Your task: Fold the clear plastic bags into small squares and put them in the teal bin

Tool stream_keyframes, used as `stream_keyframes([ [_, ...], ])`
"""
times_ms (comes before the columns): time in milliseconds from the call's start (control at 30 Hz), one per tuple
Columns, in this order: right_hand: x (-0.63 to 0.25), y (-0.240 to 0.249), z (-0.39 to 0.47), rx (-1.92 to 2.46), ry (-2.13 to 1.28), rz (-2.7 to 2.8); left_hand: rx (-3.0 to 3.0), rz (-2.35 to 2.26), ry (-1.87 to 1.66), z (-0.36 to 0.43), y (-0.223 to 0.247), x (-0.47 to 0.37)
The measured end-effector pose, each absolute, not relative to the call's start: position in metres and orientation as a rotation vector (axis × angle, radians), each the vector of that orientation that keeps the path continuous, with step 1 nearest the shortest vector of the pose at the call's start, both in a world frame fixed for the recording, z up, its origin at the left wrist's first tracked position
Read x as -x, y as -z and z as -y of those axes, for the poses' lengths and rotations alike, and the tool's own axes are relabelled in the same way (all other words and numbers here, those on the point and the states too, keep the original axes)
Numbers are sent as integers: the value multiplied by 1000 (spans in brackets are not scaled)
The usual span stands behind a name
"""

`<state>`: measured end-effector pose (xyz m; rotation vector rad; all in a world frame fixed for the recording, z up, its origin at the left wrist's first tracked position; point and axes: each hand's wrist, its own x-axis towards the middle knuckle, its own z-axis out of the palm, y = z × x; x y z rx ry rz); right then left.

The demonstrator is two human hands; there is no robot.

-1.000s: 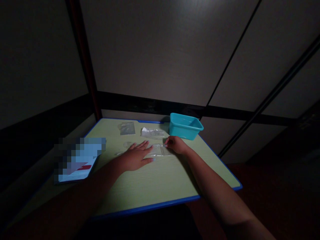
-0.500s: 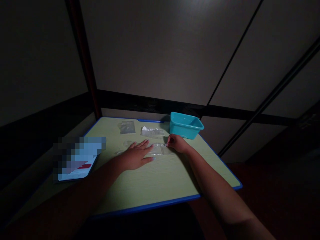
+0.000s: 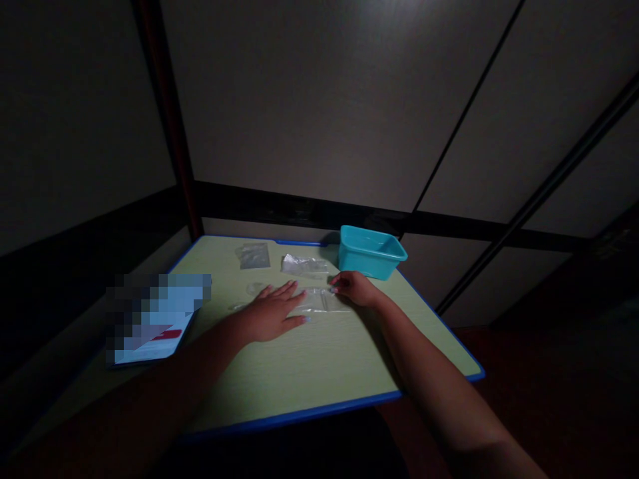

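Note:
A clear plastic bag [image 3: 313,303] lies flattened across the table, creased near its right part. My left hand [image 3: 273,311] rests flat on its left portion, fingers spread and palm down. The thumb and fingers of my right hand [image 3: 355,289] are pinched together at the bag's upper edge; whether they grip the plastic there is hard to make out. Beyond the hands lie a crumpled clear bag [image 3: 302,264] and, farther left, a folded clear bag [image 3: 254,255].
A turquoise plastic basket [image 3: 372,256] stands at the back right of the blue-edged table [image 3: 299,372]. On the left lies a tablet-like device [image 3: 172,332] with a lit, partly blurred screen. Dark panelled walls [image 3: 299,100] rise behind the table.
My right hand's fingertips have shifted very slightly along the bag's upper edge. My left hand stays flat in the same place, and the other things have not moved.

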<state>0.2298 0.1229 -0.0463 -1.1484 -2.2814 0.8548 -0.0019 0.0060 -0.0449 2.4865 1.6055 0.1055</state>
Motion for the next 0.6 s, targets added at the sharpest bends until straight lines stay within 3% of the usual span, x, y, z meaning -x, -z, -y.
stream_keyframes([
  [433, -238, 37, -126, 1312, -613, 2280, -2491, -1604, -120, -8, 47, 3],
  [600, -238, 33, -120, 1378, -889, 2149, -2483, -1606, -110, -6, 45, 2],
])
